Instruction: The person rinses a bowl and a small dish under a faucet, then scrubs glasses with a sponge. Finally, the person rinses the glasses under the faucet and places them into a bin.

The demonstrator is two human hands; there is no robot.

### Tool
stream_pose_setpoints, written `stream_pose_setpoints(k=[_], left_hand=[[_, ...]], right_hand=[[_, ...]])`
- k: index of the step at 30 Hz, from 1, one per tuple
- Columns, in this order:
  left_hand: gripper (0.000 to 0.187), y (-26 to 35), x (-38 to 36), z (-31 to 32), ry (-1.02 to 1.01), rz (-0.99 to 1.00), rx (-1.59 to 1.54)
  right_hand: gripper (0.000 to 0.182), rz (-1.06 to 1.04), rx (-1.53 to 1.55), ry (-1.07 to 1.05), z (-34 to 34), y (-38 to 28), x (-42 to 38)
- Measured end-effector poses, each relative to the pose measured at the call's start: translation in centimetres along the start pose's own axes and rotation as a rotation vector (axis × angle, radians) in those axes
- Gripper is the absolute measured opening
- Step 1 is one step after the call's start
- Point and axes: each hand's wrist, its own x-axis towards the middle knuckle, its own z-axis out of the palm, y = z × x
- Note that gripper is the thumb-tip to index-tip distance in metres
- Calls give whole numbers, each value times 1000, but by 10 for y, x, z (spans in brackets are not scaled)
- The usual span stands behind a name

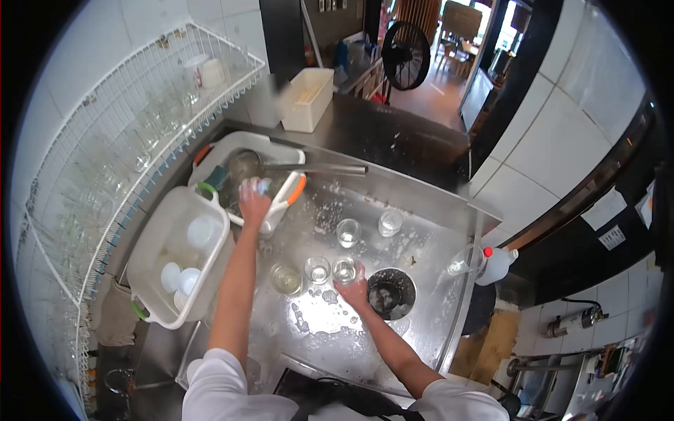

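My left hand (pixel 254 200) is over the near side of a white tub (pixel 242 140) with orange handles, its fingers closed on a pale blue sponge-like thing (pixel 264 186). Inside that tub a round metal pan or ladle (pixel 245 165) lies with its long handle (pixel 323 169) across the rim, beside a dark green pad (pixel 216 178). My right hand (pixel 353 288) grips a clear drinking glass (pixel 344 269) standing on the wet steel sink top (pixel 393 337). Left of it stand two glasses (pixel 317 270) (pixel 286 278); two more (pixel 348 233) (pixel 390 222) stand farther back.
A round drain hole (pixel 391 293) lies right of my right hand. At left, a white basin (pixel 175 263) with green handles holds several white cups; above it hangs a wire rack (pixel 105 203) of glasses. Bottles (pixel 497 265) stand at right, a white container (pixel 307 99) behind.
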Motion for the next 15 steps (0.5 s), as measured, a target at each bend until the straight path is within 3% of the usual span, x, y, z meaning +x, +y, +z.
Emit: stream_pose_setpoints(k=[2,3,4,5,6,8,10,11,13,14,15], left_hand=[[40,51,-20,-51,120,63,-139],[37,60,-44,-64,64,42,-234],[40,77,-83,-73,178,95,-187],[44,94,-126,-99,-57,17,-210],[47,119,-151,-136,-277,-40,-462],[58,175,-196,-193,-304,94,-905],[80,214,-211,-240,-623,146,-916],[80,214,-209,-250,-627,134,-917],[79,208,-208,-268,-581,432,-633],[73,198,-215,-271,-605,360,-613],[73,190,-221,-279,-625,344,-614]], right_hand=[[92,-75,-44,73,-7,15,-17],[90,-140,-27,104,-13,14,-29],[88,-204,-13,134,-20,12,-41],[85,-249,68,146,-33,1,-63],[83,-296,147,155,-46,-13,-85],[81,-315,232,170,-59,-38,-116],[66,211,1310,-289,-62,-61,-149],[66,223,1307,-290,-60,-69,-158],[51,710,1823,-552,-52,-87,-170],[48,719,1860,-698,-33,-62,-169],[48,745,1865,-685,-27,-58,-179]])
